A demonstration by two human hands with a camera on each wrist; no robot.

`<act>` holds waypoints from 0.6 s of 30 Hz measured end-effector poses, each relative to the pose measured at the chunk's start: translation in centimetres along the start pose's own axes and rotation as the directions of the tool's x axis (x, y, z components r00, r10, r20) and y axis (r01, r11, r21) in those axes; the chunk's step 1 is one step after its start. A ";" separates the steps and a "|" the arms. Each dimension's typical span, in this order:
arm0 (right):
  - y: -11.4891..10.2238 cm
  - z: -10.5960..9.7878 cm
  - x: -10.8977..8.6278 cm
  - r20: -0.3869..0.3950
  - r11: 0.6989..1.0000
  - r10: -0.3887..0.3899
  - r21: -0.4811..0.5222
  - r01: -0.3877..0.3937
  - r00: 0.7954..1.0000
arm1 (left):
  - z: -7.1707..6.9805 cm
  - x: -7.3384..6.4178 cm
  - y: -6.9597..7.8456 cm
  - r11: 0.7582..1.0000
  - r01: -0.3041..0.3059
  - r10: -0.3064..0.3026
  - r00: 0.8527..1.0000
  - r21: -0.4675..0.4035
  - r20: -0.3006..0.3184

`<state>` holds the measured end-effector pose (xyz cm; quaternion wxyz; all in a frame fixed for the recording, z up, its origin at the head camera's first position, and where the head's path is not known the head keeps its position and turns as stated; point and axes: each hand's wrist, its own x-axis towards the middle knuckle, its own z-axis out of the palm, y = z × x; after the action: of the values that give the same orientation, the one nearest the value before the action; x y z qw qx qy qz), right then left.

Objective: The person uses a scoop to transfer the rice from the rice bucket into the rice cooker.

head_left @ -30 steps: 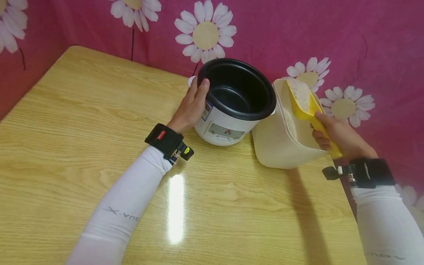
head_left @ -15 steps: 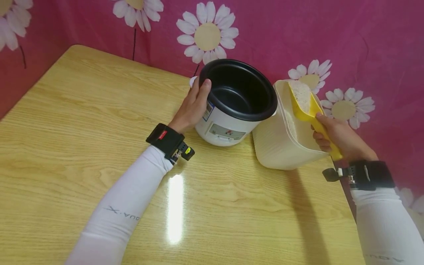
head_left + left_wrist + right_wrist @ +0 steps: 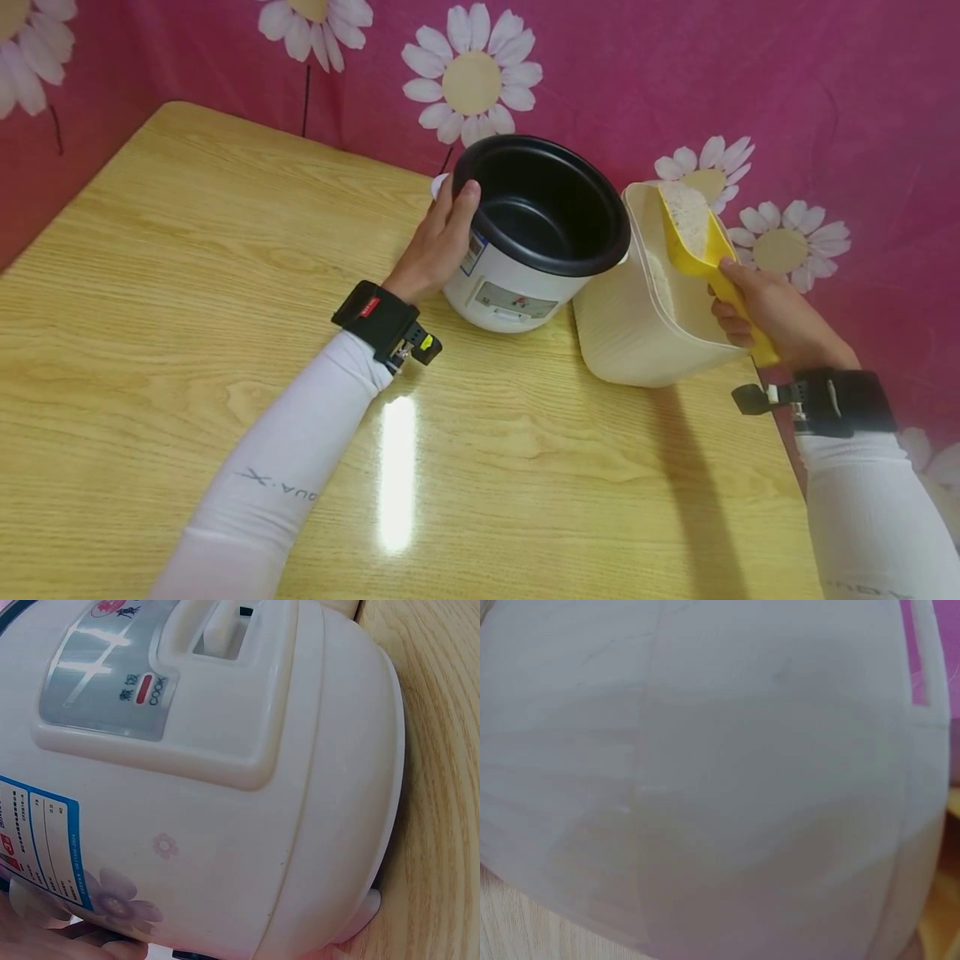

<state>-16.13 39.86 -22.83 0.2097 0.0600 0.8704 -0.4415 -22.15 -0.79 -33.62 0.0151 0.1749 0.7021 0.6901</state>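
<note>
A white rice cooker [image 3: 501, 304] with a black inner pot [image 3: 525, 218] stands without a lid on the table, its mouth leaning toward me. My left hand [image 3: 437, 237] grips its left side, thumb at the rim; in the left wrist view the fingers [image 3: 112, 946] sit below its label. In my right hand [image 3: 780, 312] is a yellow scoop [image 3: 722, 287] by its handle, heaped with white rice [image 3: 688, 218]. That scoop is over the mouth of a cream rice bin [image 3: 626, 333], which has more rice inside. The bin's wall fills most of the right wrist view.
The wooden table [image 3: 225, 275] spreads left and in front of both containers. Right behind it hangs a pink cloth [image 3: 600, 75] with printed daisies. The bin stands close against the cooker's right side, near the table's right edge.
Hardly anything differs. The whole view has drifted slightly, and the scoop has shifted a touch to the right over the bin. Both hands keep their hold.
</note>
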 end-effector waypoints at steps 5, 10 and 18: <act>-0.1 0.1 -0.2 0.015 0.999 0.004 0.054 -0.005 1.000 | 0.0 0.0 0.0 1.000 -0.002 0.002 1.000 0.005 -0.005; -0.1 0.4 -0.4 0.048 0.990 -0.001 0.139 -0.006 0.999 | -0.1 -0.2 0.1 1.000 -0.006 0.006 1.000 0.009 0.000; 0.0 0.8 -0.6 0.051 0.983 -0.021 0.185 0.012 0.998 | -0.4 -0.3 0.1 1.000 -0.006 0.006 1.000 0.005 0.016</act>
<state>-15.29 39.23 -22.98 0.2223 0.0604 0.8202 -0.5236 -21.90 -1.23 -33.57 0.0180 0.1826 0.7031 0.6870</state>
